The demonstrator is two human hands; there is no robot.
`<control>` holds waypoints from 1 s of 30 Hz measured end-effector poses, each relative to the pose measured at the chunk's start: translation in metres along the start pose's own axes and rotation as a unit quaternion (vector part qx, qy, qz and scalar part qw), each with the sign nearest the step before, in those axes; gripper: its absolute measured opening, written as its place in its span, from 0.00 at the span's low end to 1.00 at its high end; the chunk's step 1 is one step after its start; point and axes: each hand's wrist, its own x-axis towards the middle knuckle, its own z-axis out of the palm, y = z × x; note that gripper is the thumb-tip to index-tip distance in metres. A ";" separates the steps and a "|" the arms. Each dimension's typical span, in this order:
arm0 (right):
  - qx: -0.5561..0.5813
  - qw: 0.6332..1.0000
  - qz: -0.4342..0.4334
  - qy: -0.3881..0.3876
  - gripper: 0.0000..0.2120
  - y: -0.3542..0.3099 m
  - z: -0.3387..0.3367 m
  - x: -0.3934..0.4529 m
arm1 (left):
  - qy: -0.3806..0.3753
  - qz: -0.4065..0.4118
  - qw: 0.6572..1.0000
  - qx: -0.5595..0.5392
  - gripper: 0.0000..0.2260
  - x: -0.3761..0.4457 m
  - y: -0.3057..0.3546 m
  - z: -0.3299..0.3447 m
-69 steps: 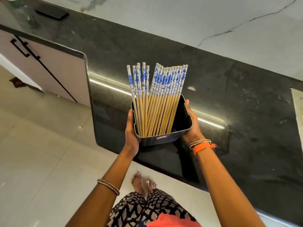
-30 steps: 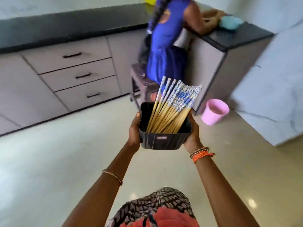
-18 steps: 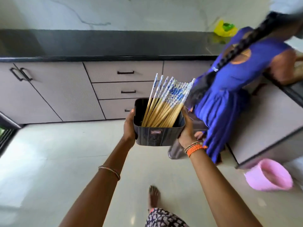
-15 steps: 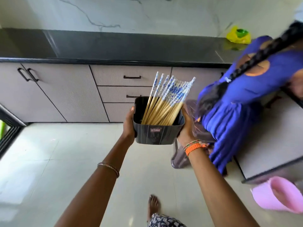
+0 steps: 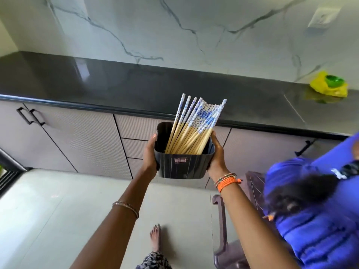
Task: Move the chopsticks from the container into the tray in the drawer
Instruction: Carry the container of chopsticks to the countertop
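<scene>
A dark square container (image 5: 181,166) is held in the air in front of me. My left hand (image 5: 150,154) grips its left wall and my right hand (image 5: 217,152) grips its right wall. Several wooden chopsticks (image 5: 194,127) with blue-and-white patterned tops stand in it, leaning to the right. Behind the container a stack of shut drawers (image 5: 136,131) sits under the black countertop (image 5: 136,90). No tray shows in any of them.
A person in a blue dress (image 5: 314,210) bends over at the right, by a brown plastic chair (image 5: 223,230). A yellow bag with a green bowl (image 5: 330,85) lies on the counter at right. Cabinet doors with black handles (image 5: 29,115) stand at left. My bare foot (image 5: 155,237) is on the tiled floor.
I have turned from the first counter and walked toward the drawer cabinets with the container in both hands. The counter is nearer and the person in blue has slid to the right edge.
</scene>
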 end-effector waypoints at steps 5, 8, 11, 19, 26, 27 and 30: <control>0.017 1.000 -0.007 0.013 0.20 -0.014 0.026 0.108 | 0.015 0.002 1.000 0.005 0.17 0.111 0.013 -0.013; 0.019 1.000 -0.014 0.018 0.20 -0.024 0.039 0.155 | 0.003 -0.002 1.000 -0.021 0.17 0.161 0.025 -0.016; 0.025 0.999 -0.021 0.029 0.19 -0.033 0.048 0.202 | -0.009 0.001 0.999 -0.035 0.19 0.213 0.032 -0.016; 0.057 0.997 -0.020 0.038 0.23 -0.044 0.050 0.318 | -0.030 -0.002 0.998 -0.050 0.17 0.337 0.034 -0.015; 0.051 0.998 -0.015 0.045 0.18 -0.051 0.041 0.409 | -0.009 -0.037 0.997 -0.067 0.16 0.422 0.021 -0.012; 0.059 0.997 -0.015 0.049 0.18 -0.051 0.040 0.420 | -0.007 -0.042 0.996 -0.072 0.16 0.433 0.020 -0.012; 0.073 0.995 -0.025 0.069 0.18 -0.046 0.037 0.452 | 0.022 -0.056 0.994 -0.090 0.21 0.462 0.014 -0.011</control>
